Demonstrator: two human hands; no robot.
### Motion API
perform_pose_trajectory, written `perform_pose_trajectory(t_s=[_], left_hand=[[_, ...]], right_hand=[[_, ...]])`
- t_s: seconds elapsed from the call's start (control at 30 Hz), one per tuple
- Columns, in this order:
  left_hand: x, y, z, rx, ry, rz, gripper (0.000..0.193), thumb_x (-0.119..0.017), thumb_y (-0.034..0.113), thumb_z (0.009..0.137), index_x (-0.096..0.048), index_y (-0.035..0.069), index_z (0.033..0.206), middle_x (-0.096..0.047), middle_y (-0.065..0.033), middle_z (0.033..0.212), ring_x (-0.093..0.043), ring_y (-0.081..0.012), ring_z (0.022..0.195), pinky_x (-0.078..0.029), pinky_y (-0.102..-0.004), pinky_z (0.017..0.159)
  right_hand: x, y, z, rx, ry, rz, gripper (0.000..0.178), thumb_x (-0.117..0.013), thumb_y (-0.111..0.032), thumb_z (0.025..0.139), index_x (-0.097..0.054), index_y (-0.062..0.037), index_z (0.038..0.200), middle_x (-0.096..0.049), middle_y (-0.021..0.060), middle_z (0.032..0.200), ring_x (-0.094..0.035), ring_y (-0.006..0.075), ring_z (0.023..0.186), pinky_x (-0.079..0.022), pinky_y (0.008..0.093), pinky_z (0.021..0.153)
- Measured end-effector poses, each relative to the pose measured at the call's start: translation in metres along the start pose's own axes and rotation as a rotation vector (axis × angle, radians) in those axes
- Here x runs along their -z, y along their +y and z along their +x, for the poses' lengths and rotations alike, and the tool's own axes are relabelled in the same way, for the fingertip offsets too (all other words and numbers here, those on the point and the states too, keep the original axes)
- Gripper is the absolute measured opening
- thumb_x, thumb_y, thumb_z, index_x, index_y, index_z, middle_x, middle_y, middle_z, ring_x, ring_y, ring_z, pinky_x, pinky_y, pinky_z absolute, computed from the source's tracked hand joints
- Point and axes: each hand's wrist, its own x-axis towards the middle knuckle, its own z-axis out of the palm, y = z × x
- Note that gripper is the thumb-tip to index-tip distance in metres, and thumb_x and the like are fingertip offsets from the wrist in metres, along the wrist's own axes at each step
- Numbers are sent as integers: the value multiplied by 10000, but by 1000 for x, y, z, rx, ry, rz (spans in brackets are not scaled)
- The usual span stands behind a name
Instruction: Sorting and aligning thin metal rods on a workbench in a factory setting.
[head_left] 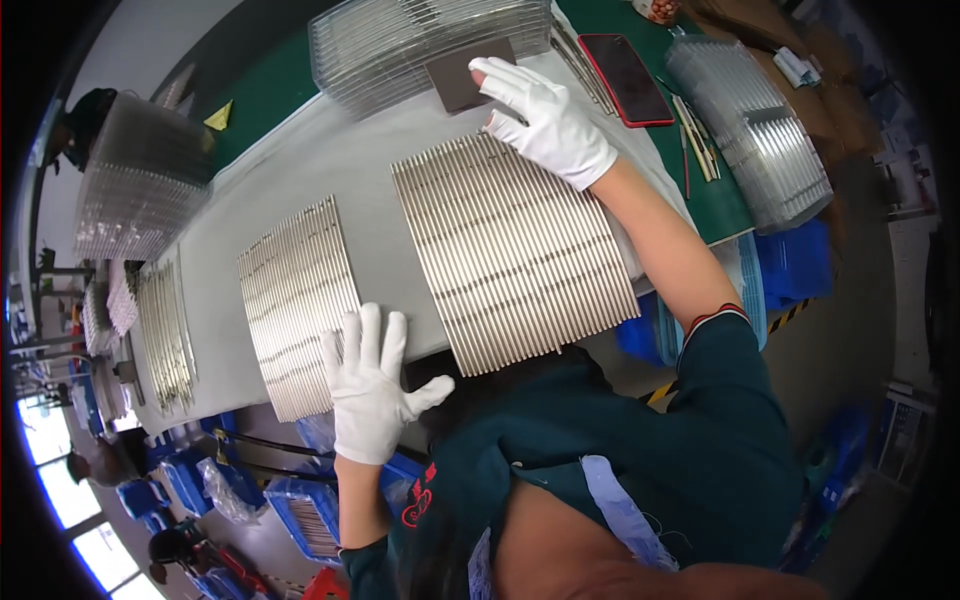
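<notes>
Two side-by-side rows of thin silver metal rods lie on the pale table cover: a larger row (520,260) in front of me and a smaller row (295,305) to its left. My left hand (372,390), in a white glove, rests at the near right corner of the smaller row. Its fingers are spread and it holds nothing. At the far right end of the larger row is my right hand (550,120), also gloved, with thumb and fingers apart. Those fingertips are close to a flat dark brown-grey square plate (460,92); whether they touch it I cannot tell.
Stacked clear plastic trays (390,45) stand at the back, with more tray stacks at left (140,190) and right (750,130). A red-edged phone (627,80) and several slim tools (697,140) lie at right. Another batch of rods (166,335) is far left. Blue bins (305,515) sit below.
</notes>
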Motion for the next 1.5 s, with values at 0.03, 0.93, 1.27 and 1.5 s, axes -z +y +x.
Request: perform_pose_trajectory(t_s=[0.03, 0.93, 1.27, 1.5], left_hand=[[3, 11, 13, -49, -10, -25, 944, -642, 724, 761, -514, 30, 1388, -470, -225, 1416, -430, -417, 1327, -297, -602, 1116], [-9, 42, 25, -159, 83, -171, 823, -661, 693, 769, -588, 141, 1376, -508, -208, 1413, -457, -419, 1310, -312, -629, 1100], [-4, 53, 44, -256, 46, -223, 747, -714, 646, 746, -602, 213, 1345, -498, -161, 1395, -440, -398, 1311, -315, -635, 1099], [6, 25, 17, -149, -17, -76, 830, -721, 636, 740, -576, 109, 1364, -487, -243, 1405, -440, -434, 1304, -305, -623, 1097]], right_hand=[[-1, 6, 0, -42, 67, 27, 466, -690, -308, 934, -639, -22, 1298, -635, 137, 1363, -571, 293, 1309, -452, 410, 1110], [-18, 33, -14, -567, 327, 624, 430, -623, -27, 965, -586, 32, 1389, -638, 74, 1370, -609, 80, 976, -508, 219, 813], [-15, 31, -5, -786, 374, 696, 389, -608, -78, 993, -629, -60, 1381, -688, 10, 965, -597, 59, 799, -505, 217, 731], [-15, 28, -9, -624, 448, 946, 439, -596, -18, 976, -577, -3, 1414, -641, 60, 1325, -567, 50, 906, -500, 203, 779]])
